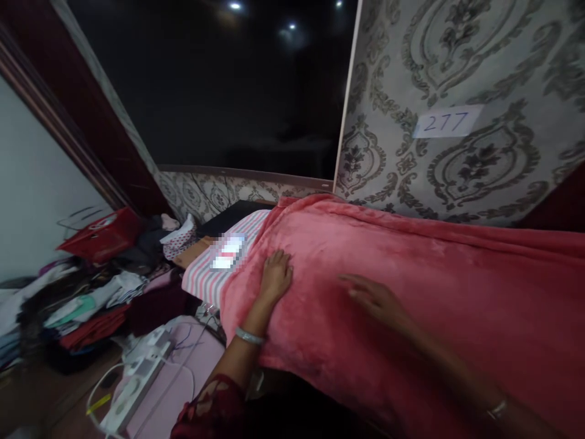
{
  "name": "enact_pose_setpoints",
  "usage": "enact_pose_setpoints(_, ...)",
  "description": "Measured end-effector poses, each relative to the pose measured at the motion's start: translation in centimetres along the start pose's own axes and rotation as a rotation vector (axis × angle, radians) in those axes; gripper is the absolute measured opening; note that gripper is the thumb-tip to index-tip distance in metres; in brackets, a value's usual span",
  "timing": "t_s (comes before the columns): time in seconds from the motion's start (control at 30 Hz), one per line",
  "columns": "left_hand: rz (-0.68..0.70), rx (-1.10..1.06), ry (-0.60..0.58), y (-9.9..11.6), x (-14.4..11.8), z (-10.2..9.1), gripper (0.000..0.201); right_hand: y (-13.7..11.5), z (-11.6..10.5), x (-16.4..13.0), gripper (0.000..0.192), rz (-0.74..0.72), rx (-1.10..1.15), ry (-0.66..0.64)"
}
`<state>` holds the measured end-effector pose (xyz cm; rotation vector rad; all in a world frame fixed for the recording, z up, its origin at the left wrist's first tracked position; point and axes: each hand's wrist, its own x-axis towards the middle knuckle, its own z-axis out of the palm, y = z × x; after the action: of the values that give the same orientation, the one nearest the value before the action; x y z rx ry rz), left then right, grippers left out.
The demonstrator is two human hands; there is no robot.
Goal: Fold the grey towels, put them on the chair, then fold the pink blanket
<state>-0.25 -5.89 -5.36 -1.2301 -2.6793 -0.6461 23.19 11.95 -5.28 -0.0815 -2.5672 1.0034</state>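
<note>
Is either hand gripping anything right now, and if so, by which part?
Nothing appears held. The left hand lies flat on the pink blanket; the blurred right hand is over it, empty; whether it touches cannot be told.

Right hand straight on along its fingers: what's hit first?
Probably the left hand, lying on the pink blanket; if the right hand angles down, the blanket first. Depth is unclear.

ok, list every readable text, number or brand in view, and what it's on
"277": handwritten in blue on the paper slip on the patterned wall.
Small marks on the TV's lower frame: too small to read.
Bright patch on the striped cloth: pixelated, unreadable.
Nothing else legible.
</note>
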Motion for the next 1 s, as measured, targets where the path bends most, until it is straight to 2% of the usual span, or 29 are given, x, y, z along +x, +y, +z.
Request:
enact_pose_setpoints(0.07,-0.009,0.011,0.005,0.4,-0.3,-0.1,0.045,3.8,-0.8,0.4,0.057,0.067,-0.159,0.123)
enact_pose_setpoints(0.13,-0.005,0.023,0.019,0.5,-0.6,-0.1,0.044,6.6,-0.6,0.3,0.058,0.095,-0.350,0.157)
enact_pose_setpoints(0.23,0.004,0.030,0.026,0.4,-0.6,-0.5,0.043,8.4,0.4,-0.1,0.057,0.095,-0.524,0.125)
enact_pose_setpoints(0.37,-0.037,0.078,0.040,-0.5,1.4,-2.4,0.047,8.3,1.1,-0.1,0.057,0.083,-0.559,0.112)
enact_pose_setpoints(0.47,-0.131,0.125,0.052,-1.5,4.1,-4.1,0.049,8.2,0.9,0.1,0.058,0.080,-0.543,0.109)
enact_pose_setpoints(0.57,-0.228,0.140,0.007,-2.4,6.7,-4.9,0.042,8.1,0.7,0.2,0.058,0.080,-0.515,0.114)
enact_pose_setpoints(0.67,-0.315,0.147,-0.004,-2.8,8.3,-4.8,0.035,7.4,0.6,0.0,0.056,0.019,-0.433,0.115)
enact_pose_setpoints(0.8,-0.360,0.125,0.082,-2.8,9.5,-4.1,0.042,6.3,0.6,-0.2,0.052,-0.100,-0.247,0.069)
enact_pose_setpoints(1.0,-0.351,0.043,0.179,-2.8,10.3,-2.2,0.048,6.6,0.6,0.0,0.053,-0.033,-0.088,0.158)
